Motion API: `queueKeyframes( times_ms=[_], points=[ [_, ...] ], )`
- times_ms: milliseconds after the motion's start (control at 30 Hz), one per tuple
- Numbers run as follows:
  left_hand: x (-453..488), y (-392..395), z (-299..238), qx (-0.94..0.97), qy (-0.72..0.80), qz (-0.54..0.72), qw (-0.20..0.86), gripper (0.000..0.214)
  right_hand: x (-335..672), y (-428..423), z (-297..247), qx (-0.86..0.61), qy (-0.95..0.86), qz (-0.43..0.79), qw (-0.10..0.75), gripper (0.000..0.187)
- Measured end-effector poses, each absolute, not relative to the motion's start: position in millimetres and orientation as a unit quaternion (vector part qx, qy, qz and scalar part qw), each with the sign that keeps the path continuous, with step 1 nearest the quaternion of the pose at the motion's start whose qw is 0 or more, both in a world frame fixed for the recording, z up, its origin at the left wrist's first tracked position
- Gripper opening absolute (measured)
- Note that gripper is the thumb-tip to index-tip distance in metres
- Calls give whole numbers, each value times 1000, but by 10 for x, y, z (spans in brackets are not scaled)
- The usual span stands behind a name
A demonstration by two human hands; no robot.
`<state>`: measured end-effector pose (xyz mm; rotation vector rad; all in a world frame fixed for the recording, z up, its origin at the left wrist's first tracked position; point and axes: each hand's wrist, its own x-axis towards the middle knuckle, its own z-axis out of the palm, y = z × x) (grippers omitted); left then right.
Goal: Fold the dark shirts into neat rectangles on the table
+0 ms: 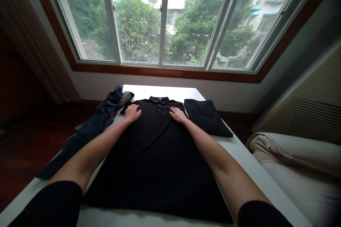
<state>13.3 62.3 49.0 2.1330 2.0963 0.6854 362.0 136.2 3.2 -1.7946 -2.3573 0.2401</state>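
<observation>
from my end i see the shirt [160, 159] lying flat on the white table [176, 91], collar [159, 99] toward the window [141, 25], hem toward the wearer. i judge it light and soft, with no stiffness except a little at the collar and placket [159, 109]; nothing about it seems fragile. the cloth looks smooth, so it may slide on the tabletop and wrinkle if pushed. i'd take hold at the shoulder seams or the hem corners, pinching lightly.

the left hand [132, 112] rests palm down near one shoulder, fingers loosely bent; the right hand [178, 114] lies flatter near the other, fingers spread a little. both are unclosed, touching the cloth, and i see no fold pinched in either.

the shirt is plain black, buttoned at the neck, with a small pale label inside the collar and faint diagonal creases across the chest. folded black cloth [206, 116] lies just beside it, right; rumpled clothes [106, 117], left.
</observation>
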Motion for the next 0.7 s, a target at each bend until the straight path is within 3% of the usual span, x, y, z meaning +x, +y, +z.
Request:
queueKeyframes(
  times_ms=[133,367,700],
  points=[
    [-330,958,622,554,805,200,73,49,3605,1249,-24,-598,-793,81,90,62],
    [-303,1097,578,506,829,207,115,61,3597,1193,-44,-593,-797,73,87,65],
    [-231,1213,719,483,819,261,168,35,3586,1162,-41,-595,-796,69,84,65]
  ],
)
